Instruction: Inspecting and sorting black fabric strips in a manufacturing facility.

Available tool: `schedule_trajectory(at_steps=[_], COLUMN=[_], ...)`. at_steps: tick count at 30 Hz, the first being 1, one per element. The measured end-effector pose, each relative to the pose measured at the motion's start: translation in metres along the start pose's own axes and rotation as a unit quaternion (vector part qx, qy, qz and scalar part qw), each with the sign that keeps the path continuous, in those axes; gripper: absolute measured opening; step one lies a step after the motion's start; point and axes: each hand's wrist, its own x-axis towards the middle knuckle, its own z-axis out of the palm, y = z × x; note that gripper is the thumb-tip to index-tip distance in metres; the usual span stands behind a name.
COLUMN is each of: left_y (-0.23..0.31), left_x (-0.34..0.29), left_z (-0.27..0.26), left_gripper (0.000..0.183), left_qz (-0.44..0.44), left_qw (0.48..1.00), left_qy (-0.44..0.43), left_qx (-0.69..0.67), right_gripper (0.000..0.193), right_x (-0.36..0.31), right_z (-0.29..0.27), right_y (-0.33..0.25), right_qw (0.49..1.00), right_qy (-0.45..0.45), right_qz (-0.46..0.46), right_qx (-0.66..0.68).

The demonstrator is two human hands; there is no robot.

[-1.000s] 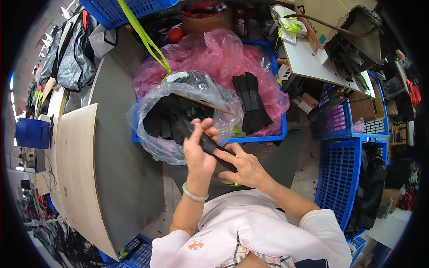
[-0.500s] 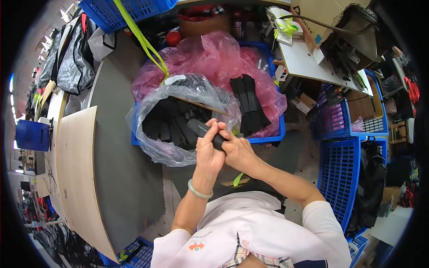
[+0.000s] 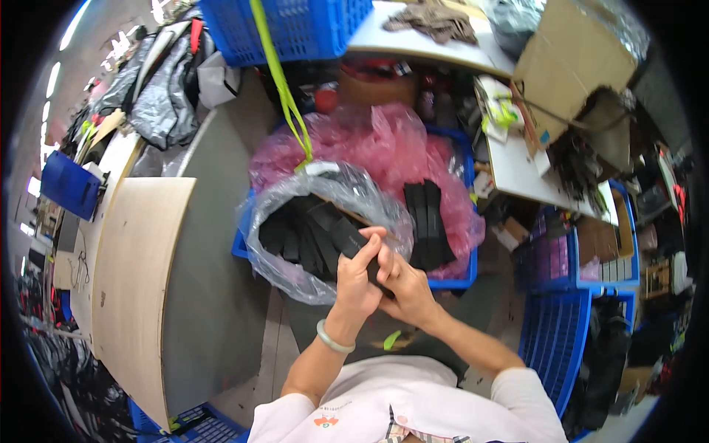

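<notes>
My left hand [image 3: 357,286] and my right hand [image 3: 408,289] meet in front of the bag, fingers closed round a flat black strip [image 3: 346,235]. Its far end, with small pale print, sticks out over the bag's opening; the near end is mostly hidden by my fingers. Many similar black strips [image 3: 295,240] lie loose inside the clear plastic bag [image 3: 284,282], whose mouth is spread wide. To its right, a few more black strips [image 3: 427,221] rest on crumpled pink plastic [image 3: 384,133]. Bag and pink plastic both sit in a blue crate [image 3: 452,283].
A yellow-green strap [image 3: 279,77] hangs down to the bag from a blue basket [image 3: 295,33] above. A wooden board [image 3: 140,273] stands at left. On the right are a cluttered white table [image 3: 509,159] and blue crates [image 3: 550,347].
The view has shifted, so the crate and bag appear lower. More of the black strip shows beyond my fingers, and my hands have turned slightly, still together on it.
</notes>
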Motion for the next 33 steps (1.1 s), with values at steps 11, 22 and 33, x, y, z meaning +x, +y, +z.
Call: schedule_trajectory(at_steps=[11, 22, 33], left_y=[-0.003, -0.005, 0.002], left_x=[-0.027, -0.049, -0.050], left_z=[0.003, -0.002, -0.003], left_gripper=[0.028, 0.034, 0.098], left_qz=[-0.253, -0.311, -0.342], left_qw=[0.931, 0.898, 0.838], left_qy=[-0.215, -0.236, -0.395], left_qx=[0.150, 0.201, 0.158], right_gripper=[0.018, 0.005, 0.024], right_x=[0.072, 0.050, 0.032], right_z=[-0.075, -0.092, -0.118], right_y=[-0.002, 0.003, -0.027], right_qw=[0.907, 0.850, 0.910], right_qy=[-0.095, 0.040, -0.171], right_qz=[0.261, 0.126, -0.028], right_qx=[0.317, 0.510, 0.376])
